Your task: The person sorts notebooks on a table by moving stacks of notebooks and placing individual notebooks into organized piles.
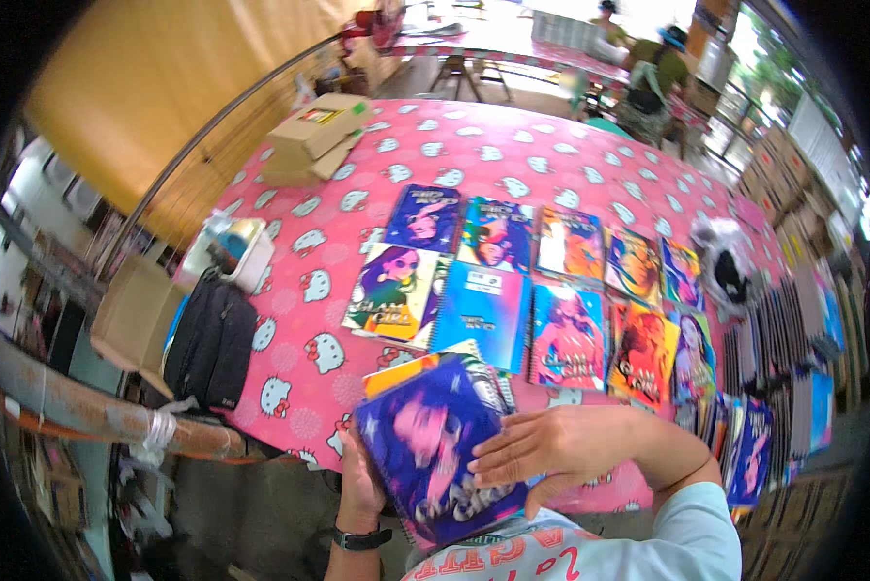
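Note:
Close to my body, a small stack of spiral notebooks is tilted up; its top one is a dark blue notebook (420,441) with a pink figure on the cover. Orange and patterned covers stick out behind its far edge. My left hand (360,484), with a black band on the wrist, grips the left edge; its fingers are partly hidden underneath. My right hand (561,450) lies over the right side of the cover, fingers stretched out and thumb apart near the edge. Just beyond, a light blue notebook (481,315) and a yellow-and-white notebook (393,290) lie on the table.
More notebooks with colourful covers, such as a pink one (569,339), lie in two rows on the pink patterned table (435,126). Stacked notebooks (784,334) and a plastic bag (726,266) stand at right. A black bag (212,339), white bin (251,257) and cardboard box (314,140) line the left.

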`<state>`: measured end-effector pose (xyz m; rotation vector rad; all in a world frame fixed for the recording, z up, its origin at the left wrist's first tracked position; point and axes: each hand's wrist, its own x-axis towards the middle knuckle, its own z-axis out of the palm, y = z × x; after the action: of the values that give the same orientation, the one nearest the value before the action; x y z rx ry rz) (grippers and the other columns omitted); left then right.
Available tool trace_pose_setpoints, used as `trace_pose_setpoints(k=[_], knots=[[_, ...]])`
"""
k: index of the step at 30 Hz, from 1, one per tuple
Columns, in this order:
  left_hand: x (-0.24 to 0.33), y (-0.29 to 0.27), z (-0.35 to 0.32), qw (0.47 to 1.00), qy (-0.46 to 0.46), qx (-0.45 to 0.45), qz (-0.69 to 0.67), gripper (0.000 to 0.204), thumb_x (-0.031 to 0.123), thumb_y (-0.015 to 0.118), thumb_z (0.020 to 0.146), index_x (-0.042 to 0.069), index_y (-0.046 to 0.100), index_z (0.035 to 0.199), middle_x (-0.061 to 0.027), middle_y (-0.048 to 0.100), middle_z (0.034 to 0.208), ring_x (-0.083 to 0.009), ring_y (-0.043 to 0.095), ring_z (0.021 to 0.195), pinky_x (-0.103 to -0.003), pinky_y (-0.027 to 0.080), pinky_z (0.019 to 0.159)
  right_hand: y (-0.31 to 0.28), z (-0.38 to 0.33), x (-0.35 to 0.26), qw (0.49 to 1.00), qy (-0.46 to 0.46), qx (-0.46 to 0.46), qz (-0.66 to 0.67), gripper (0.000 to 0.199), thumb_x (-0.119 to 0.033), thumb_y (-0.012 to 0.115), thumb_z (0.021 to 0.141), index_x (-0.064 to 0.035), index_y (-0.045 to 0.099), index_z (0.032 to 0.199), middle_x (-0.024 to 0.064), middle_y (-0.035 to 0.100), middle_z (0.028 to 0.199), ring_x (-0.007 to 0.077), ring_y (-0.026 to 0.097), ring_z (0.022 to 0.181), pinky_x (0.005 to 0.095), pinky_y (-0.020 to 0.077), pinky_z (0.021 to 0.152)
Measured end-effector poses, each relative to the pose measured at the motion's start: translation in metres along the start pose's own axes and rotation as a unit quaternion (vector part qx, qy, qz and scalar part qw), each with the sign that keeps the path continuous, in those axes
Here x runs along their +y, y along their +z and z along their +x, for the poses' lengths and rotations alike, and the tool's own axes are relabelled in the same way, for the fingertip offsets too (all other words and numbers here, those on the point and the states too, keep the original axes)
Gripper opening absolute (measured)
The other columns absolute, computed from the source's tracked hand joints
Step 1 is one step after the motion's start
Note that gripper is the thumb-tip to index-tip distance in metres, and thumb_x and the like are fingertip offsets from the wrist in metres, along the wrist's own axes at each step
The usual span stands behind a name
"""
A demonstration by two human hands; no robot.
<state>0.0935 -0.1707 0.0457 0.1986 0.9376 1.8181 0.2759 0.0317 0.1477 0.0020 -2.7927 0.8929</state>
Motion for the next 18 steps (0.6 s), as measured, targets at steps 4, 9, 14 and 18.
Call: trace_pose_setpoints(k=[4,9,14,18], knots=[[-0.008,-0.015,-0.003,0.965,0.016,-0.042,0.258,0.055,0.019,0.049,0.088,0.007,0.021,0.134,-0.0119,0.05,0.116,-0.0224,0.055,0.103,-0.036,0.05,0.083,0.064,-0.064,0.046,0.888,0.296,0.209,0.283,0.036,-0.023,0.056,0.087,-0.0078,0.055,0.119,0.0119,0.061,0.109,0.0157,0.058,0.097,0.0297,0.0462,0.08],[-0.012,-0.013,0.002,0.997,-0.073,-0.032,-0.002,0.05,0.037,0.045,0.092,0.007,0.031,0.13,-0.0109,0.05,0.117,-0.023,0.055,0.102,-0.036,0.049,0.083,0.196,-0.114,0.087,0.827,0.489,0.199,0.193,0.055,-0.041,0.039,0.094,-0.0037,0.032,0.134,0.0186,0.057,0.113,0.0257,0.052,0.106,0.0394,0.0383,0.093],[-0.025,-0.039,0.019,0.993,-0.107,-0.018,0.044,0.052,0.047,0.039,0.092,0.008,0.037,0.127,-0.0107,0.05,0.12,-0.0225,0.055,0.101,-0.036,0.048,0.084,0.186,-0.099,0.023,0.783,0.338,0.185,0.489,0.077,-0.063,0.025,0.088,-0.0064,0.026,0.14,0.0125,0.036,0.137,0.024,0.032,0.127,0.0356,0.0228,0.105],[-0.037,-0.037,0.029,0.987,-0.13,-0.047,0.079,0.052,0.047,0.039,0.092,0.008,0.038,0.127,-0.0106,0.05,0.119,-0.0223,0.055,0.101,-0.036,0.048,0.084,0.195,-0.113,0.027,0.629,0.426,0.096,0.644,0.079,-0.069,0.025,0.084,-0.0099,0.034,0.136,0.0082,0.046,0.128,0.0199,0.045,0.112,0.0359,0.0322,0.096]])
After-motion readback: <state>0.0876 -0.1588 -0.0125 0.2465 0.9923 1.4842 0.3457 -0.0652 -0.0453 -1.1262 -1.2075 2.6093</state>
